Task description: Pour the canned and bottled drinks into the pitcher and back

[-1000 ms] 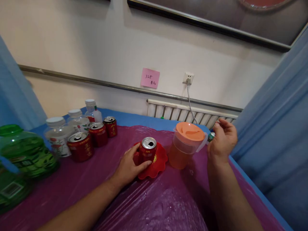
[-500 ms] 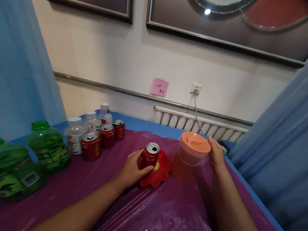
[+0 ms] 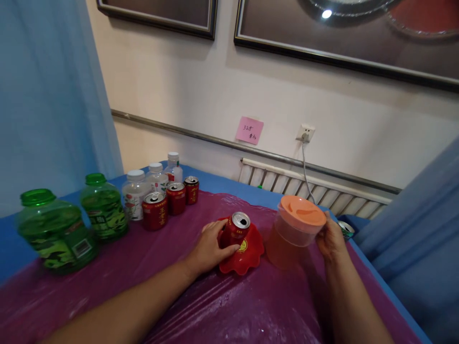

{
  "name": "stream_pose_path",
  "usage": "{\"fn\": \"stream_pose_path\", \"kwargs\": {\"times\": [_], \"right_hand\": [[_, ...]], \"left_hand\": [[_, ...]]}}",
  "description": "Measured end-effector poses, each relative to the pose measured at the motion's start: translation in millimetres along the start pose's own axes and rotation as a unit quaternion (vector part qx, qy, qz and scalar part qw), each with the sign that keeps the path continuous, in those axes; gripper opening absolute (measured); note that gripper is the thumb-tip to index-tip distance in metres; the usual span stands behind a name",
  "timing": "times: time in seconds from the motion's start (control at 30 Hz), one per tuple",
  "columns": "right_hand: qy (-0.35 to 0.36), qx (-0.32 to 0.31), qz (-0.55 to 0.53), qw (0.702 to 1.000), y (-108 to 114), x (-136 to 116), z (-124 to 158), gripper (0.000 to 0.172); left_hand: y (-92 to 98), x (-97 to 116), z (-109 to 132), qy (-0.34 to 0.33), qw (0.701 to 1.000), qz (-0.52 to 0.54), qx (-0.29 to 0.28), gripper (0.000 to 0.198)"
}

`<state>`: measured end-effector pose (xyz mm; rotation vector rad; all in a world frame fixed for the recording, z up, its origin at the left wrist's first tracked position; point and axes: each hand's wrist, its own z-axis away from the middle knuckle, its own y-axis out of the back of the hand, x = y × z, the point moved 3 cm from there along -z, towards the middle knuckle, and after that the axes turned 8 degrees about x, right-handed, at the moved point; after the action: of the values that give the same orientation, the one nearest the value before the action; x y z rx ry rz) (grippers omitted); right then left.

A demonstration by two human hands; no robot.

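My left hand is wrapped around an opened red drink can. The can stands upright on a red dish with a wavy rim and a yellow mark in its middle. To the right of the dish is a clear plastic pitcher with an orange lid, partly filled with amber liquid. My right hand grips the pitcher at its right side, where a handle would be; the fingers are partly hidden behind it. Whether the pitcher's base touches the table, I cannot tell.
Several opened cans stand at the left, before white-capped clear bottles. Two big green bottles are further left. Purple plastic sheeting covers the blue table. A green can is at the right edge, near a radiator.
The view has turned a little to the left, bringing the green bottles further into sight. Both hands keep their holds on the can and the pitcher.
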<state>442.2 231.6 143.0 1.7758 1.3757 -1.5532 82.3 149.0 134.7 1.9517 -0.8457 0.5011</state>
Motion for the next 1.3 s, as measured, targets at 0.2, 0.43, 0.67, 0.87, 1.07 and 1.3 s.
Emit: {"fn": "stream_pose_path", "kwargs": {"times": [0.2, 0.43, 0.67, 0.87, 1.07, 1.3], "right_hand": [[-0.033, -0.008, -0.019, 0.999, -11.2, -19.8, 9.7, 0.061], [0.022, 0.054, 0.040, 0.997, -10.3, -62.1, 22.1, 0.053], [0.111, 0.089, 0.232, 0.962, -15.2, -98.6, 48.7, 0.047], [0.136, 0.075, 0.268, 0.951, -20.9, -111.9, 62.9, 0.049], [0.154, 0.069, 0.341, 0.925, -28.5, -121.7, 75.8, 0.050], [0.165, 0.071, 0.377, 0.909, -32.9, -121.7, 79.5, 0.051]], "left_hand": [[0.9, -0.4, 0.4, -0.003, 1.000, -0.013, 0.002, 0.064], [-1.1, -1.2, 2.7, -0.011, 1.000, -0.016, -0.020, 0.063], [-2.0, 2.4, 2.8, -0.006, 0.998, -0.022, -0.062, 0.061], [-2.4, 3.8, 4.7, -0.008, 0.997, -0.018, -0.079, 0.060], [-3.1, 6.5, 6.8, -0.021, 0.995, -0.004, -0.099, 0.062], [-4.1, 6.0, 7.8, -0.022, 0.995, 0.001, -0.100, 0.063]]}}
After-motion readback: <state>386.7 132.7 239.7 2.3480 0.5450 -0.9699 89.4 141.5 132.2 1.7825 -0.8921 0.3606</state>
